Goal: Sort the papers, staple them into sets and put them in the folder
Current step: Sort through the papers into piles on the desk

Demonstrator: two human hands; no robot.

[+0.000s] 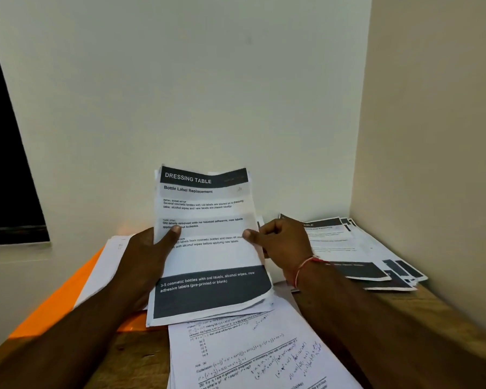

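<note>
My left grip and right grip pinch the sheaf by its edges; back sheets may slip onto the maths pages, mixing sets.

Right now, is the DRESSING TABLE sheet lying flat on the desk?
No, the left hand and right hand hold the sheet tilted up by its side edges.

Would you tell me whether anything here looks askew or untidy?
The dark-banded sheets at far right are fanned out, edges unaligned. The bundle gripped by the left hand and right hand has staggered, curling bottom edges.
</note>
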